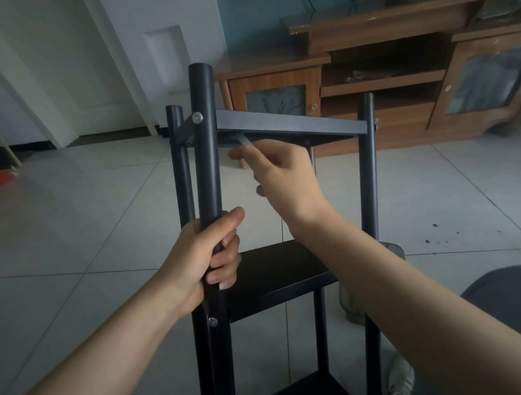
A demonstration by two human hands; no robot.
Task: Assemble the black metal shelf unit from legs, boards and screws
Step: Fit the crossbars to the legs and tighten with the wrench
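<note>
So the black metal shelf unit with round tube legs (286, 273) is standing on the pale tiled floor (75, 220), pretty far along by the look of it: the top board (280, 121) and two lower boards sit between the legs. Left hand (202, 253) has its fingers wrapped tight round the nearest black leg (203, 140), I'd guess to keep the frame from twisting. Right hand (279, 169) pinches a small silvery hex key (246, 141), whose tip points up under the top board just past the fingertips, probably tightening a bolt from underneath, though the bolt itself is hidden. A silver screw head (197, 117) sits on the corner bracket above the left fingers, another lower down below them. Beyond the right hand there's a brown wooden TV cabinet (382, 72), and a white door (113, 69) off past the left.
</note>
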